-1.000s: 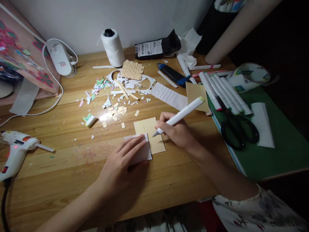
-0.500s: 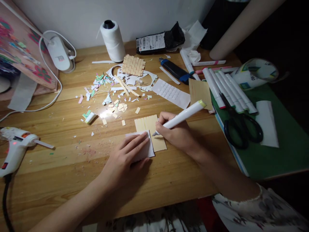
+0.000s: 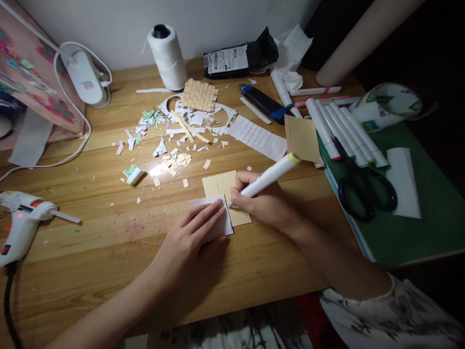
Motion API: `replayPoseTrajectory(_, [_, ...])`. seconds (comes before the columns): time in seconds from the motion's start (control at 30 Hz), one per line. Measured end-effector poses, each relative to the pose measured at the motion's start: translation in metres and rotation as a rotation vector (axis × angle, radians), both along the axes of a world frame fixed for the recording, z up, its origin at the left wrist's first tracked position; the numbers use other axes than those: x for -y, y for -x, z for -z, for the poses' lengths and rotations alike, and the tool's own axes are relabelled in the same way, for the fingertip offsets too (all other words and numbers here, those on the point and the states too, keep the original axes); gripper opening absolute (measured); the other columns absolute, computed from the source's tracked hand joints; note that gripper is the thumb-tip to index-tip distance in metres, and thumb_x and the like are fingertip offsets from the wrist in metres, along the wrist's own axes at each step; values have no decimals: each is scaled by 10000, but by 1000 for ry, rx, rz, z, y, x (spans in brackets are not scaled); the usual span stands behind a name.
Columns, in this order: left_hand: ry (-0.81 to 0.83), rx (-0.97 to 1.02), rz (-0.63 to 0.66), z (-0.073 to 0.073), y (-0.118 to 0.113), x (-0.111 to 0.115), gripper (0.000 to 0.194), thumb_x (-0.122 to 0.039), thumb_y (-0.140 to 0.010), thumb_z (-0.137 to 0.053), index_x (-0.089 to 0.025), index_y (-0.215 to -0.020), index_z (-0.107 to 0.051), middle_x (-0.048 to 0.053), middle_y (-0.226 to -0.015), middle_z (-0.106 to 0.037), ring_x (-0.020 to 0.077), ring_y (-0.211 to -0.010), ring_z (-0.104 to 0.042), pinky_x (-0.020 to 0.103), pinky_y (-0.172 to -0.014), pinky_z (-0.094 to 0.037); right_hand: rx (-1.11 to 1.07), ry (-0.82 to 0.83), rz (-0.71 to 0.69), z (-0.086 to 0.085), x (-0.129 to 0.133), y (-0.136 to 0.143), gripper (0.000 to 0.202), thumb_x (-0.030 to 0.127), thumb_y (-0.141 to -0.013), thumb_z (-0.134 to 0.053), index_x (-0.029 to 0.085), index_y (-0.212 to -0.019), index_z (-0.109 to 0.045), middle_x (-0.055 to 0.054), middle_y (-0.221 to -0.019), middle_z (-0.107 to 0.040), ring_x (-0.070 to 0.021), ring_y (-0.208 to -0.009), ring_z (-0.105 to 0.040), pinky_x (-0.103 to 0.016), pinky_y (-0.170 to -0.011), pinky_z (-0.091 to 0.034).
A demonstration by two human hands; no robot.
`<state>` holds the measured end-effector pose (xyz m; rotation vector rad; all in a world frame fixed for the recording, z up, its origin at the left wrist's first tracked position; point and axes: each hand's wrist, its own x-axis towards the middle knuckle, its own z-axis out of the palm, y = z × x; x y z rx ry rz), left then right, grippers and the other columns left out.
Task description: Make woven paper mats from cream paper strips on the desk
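Observation:
A white marker (image 3: 269, 177) with a yellow-green end is gripped in my right hand (image 3: 263, 201), its tip down at the edge of a white card. That white card (image 3: 221, 228) lies partly over a cream-coloured card (image 3: 238, 215), which has faint lines drawn near its upper left. Fingers stretched out, my left hand (image 3: 192, 228) presses flat on the white card. The white card's left part is hidden under this hand.
Paper scraps (image 3: 181, 160) lie behind the hands, near a woven card piece (image 3: 200, 95) and a thread spool (image 3: 167, 58). A glue gun (image 3: 27, 218) is at left. Right are scissors (image 3: 366, 194), several markers (image 3: 348, 133), a utility knife (image 3: 263, 103) and a tape roll (image 3: 387, 106).
The marker's tip has slid slightly down along the white card's edge, and my right hand has shifted a little with it. My left hand stays on the white card.

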<state>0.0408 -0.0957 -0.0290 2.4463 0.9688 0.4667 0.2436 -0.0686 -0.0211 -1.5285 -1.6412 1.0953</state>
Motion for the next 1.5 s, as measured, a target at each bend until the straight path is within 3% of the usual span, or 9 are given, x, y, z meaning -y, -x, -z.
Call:
replayPoseTrajectory(0.3, [12,-2,3,-1,0,2,491,-249,-863,-575,-209,-1332,-434,61,-1350,-513,232,-1203,-447,445,-972,-477,6,16,-1,-1,-1,1,250,226,-760,-548,200,-575,-381,58,-533,-392,-91,-511,-370,-229,-473,-287])
replayPoseTrajectory(0.7, [8,-16,7,-1,1,2,501,-243,-851,-594,-178,-1326,-448,51,-1366,-499,206,-1207,-438,387,-1017,-444,-32,-38,33,0,-2,1,286,247,-793,-548,205,-583,-360,58,-547,-359,-105,-550,-358,-248,-517,-276])
replayPoseTrajectory(0.97, [21,-11,12,-2,-1,1,495,-246,-867,-572,-204,-1339,-430,42,-1359,-507,224,-1208,-442,432,-995,-464,-21,-49,13,0,-1,1,277,226,-791,-538,205,-587,-352,62,-551,-354,-99,-541,-352,-244,-516,-271])
replayPoseTrajectory(1.5, [-24,-53,28,-3,-1,0,453,-246,-861,-577,-157,-1293,-472,73,-1320,-541,231,-1187,-462,417,-978,-476,151,56,-237,-8,5,1,242,221,-719,-554,199,-549,-383,45,-523,-410,-95,-488,-352,-246,-463,-219])
